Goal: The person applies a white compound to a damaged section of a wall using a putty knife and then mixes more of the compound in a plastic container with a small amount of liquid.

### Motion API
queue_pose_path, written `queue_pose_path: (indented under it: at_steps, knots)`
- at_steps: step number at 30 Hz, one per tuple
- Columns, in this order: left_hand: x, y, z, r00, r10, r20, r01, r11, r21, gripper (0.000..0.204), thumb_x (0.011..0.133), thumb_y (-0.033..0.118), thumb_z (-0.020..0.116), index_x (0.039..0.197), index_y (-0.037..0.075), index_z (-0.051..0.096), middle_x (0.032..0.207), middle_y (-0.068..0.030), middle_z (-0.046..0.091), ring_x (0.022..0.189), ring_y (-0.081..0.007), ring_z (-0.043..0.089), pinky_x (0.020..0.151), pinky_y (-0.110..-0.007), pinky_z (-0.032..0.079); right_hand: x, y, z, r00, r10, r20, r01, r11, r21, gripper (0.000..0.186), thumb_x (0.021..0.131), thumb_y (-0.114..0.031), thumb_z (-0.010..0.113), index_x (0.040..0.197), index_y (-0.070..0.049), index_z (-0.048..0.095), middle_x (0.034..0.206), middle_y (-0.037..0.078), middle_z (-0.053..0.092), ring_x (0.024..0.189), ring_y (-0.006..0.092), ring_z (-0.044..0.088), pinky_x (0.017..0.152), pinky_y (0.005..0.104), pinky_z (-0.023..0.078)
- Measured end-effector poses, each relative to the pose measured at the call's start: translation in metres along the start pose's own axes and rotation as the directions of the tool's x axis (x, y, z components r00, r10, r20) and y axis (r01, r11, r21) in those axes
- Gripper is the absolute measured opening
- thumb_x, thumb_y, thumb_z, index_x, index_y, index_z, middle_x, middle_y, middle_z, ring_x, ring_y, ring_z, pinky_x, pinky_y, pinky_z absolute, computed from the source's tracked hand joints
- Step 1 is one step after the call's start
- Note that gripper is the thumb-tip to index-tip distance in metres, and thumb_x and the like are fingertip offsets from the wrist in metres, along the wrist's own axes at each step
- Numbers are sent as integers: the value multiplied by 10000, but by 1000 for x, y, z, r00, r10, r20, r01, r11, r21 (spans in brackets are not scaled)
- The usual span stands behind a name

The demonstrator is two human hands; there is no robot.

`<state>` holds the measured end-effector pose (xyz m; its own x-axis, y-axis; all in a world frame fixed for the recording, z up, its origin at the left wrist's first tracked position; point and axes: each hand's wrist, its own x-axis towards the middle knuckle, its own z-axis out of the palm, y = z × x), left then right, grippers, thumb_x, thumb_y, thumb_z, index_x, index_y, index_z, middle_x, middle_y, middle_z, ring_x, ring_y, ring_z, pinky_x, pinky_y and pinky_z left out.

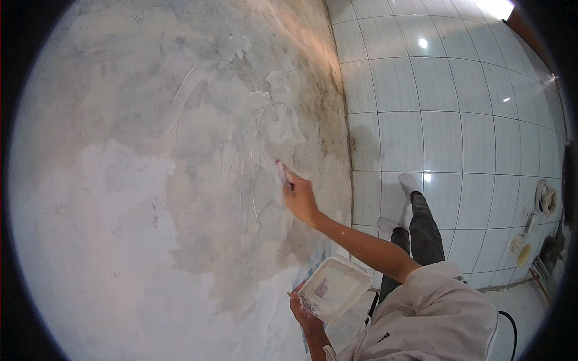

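Note:
My right hand (301,198) reaches out to the patchy wall (205,204), its fingers closed round a putty-smeared scraper (282,171). The scraper is seen nearly edge-on, with a reddish spot near its end, close to or against the wall. Below it, my left hand (300,305) grips the side of a white rectangular plastic tub (361,278). Whitish paste coats the inside of the tub, and white smears cover my left fingers. Around the scraper, the wall carries grey damp-looking patches and raised ridges of white filler.
Pale tiled floor (442,141) meets the wall along a stained edge. My legs (424,231) stand on it, feet near that edge. At the far right lie a round container (546,200), a yellowish round item (524,254) and some pipes or hoses (540,280).

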<state>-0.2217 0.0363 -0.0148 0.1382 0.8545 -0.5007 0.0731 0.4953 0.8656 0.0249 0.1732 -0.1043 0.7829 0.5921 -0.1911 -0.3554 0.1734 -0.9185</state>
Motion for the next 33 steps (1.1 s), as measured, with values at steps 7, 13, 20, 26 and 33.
queue_pose_path:
  at_steps: [7, 13, 20, 26, 33]
  knots:
    - [0, 1, 8, 999, -2, -40, 3, 999, 41, 552, 947, 501, 476, 1162, -6, 511, 1058, -183, 622, 921, -322, 645, 804, -464, 554, 22, 74, -43, 963, 39, -266, -85, 983, -164, 474, 827, 15, 484, 1298, -10, 536, 743, 124, 578, 614, 154, 492, 614, 298, 436]
    - [-3, 3, 11, 999, -3, -52, 4, 1000, 15, 558, 946, 505, 478, 1161, -9, 512, 1075, -187, 620, 952, -325, 639, 821, -468, 547, 41, 97, -32, 962, 79, -262, -150, 953, -262, 432, 817, 8, 491, 1243, 10, 562, 736, 168, 594, 630, 256, 547, 632, 349, 446]
    - [-4, -1, 5, 997, -13, -76, 13, 1000, -3, 550, 946, 502, 485, 1145, -9, 527, 1062, -181, 625, 953, -328, 636, 843, -468, 535, 87, 80, 8, 956, -75, -285, -24, 944, -330, 397, 806, -47, 526, 1189, 46, 573, 861, 281, 633, 831, 382, 652, 748, 432, 499]
    - [-6, -1, 5, 996, -19, -92, 18, 1000, -14, 559, 950, 516, 466, 1133, -9, 532, 1040, -171, 625, 948, -324, 635, 843, -458, 536, 92, 10, 37, 976, 20, -216, -95, 935, -341, 539, 794, -38, 536, 1330, -2, 495, 820, 278, 642, 775, 416, 645, 729, 448, 513]
    - [-3, 1, 20, 997, 8, -76, -1, 996, 89, 590, 947, 537, 455, 1128, -20, 527, 1035, -162, 618, 946, -307, 626, 847, -450, 528, 59, -25, 28, 998, -53, -37, 41, 962, -270, 558, 794, -18, 537, 1349, -9, 472, 863, 275, 645, 749, 380, 651, 698, 412, 514]
